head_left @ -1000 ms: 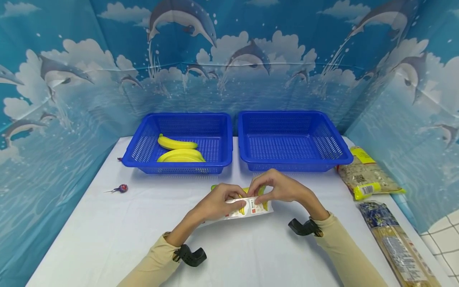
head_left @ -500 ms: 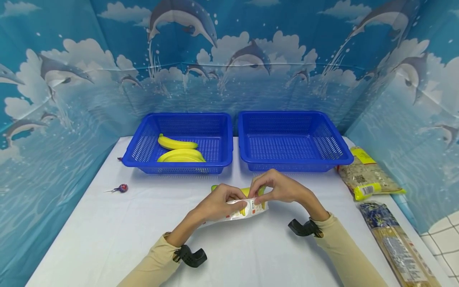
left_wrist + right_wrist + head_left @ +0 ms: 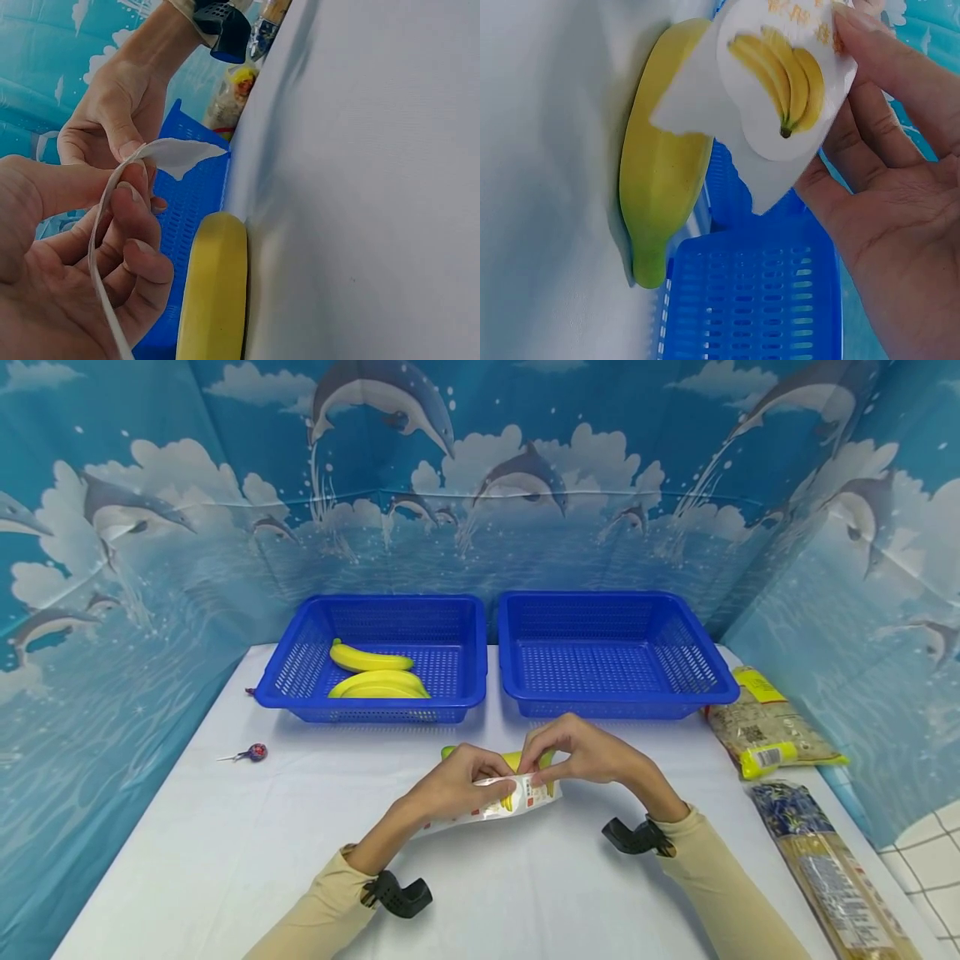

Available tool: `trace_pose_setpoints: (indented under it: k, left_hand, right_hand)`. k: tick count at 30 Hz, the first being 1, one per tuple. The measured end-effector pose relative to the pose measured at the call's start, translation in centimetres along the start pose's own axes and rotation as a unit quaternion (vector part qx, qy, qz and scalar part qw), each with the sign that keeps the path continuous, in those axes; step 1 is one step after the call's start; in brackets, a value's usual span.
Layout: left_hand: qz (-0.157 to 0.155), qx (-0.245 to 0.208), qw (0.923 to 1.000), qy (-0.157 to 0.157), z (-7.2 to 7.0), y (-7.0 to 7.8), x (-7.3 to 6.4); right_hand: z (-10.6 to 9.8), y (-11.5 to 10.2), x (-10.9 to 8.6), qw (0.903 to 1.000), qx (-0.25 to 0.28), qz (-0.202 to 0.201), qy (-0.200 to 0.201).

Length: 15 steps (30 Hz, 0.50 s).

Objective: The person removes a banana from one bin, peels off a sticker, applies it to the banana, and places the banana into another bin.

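On tabletop (image 3: 225, 860), centrally: left hand (image 3: 453, 789) and right hand (image 3: 583, 753) pinching thin, white, banana-printed strip (image 3: 772, 97).
Toward far edge: yellow, green-tipped banana (image 3: 664, 161).

I could read no words. In front of the right-hand basket (image 3: 618, 698), the white label strip (image 3: 769, 105) carried orange characters too blurred to make out. Right of that basket, the yellow-trimmed bag (image 3: 776, 731) bore a square code (image 3: 752, 732) and a barcode (image 3: 768, 756); the printed panel (image 3: 836, 893) on the long packet (image 3: 813, 853) was illegible.
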<state>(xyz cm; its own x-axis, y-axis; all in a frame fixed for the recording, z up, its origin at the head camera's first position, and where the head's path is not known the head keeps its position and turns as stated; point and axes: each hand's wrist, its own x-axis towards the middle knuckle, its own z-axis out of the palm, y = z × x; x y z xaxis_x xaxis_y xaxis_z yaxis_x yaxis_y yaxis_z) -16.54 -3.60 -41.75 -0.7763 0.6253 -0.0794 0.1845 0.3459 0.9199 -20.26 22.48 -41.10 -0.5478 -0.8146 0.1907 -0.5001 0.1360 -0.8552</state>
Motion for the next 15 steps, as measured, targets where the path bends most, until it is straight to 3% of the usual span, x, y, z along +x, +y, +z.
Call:
trace_pose_setpoints:
  k: [15]
  left_hand:
    - [-0.002, 0.004, 1.0, -0.003, 0.14, 0.06, 0.01]
  right_hand:
    - [-0.05, -0.15, -0.1, 0.9999, 0.014, -0.004, -0.008]
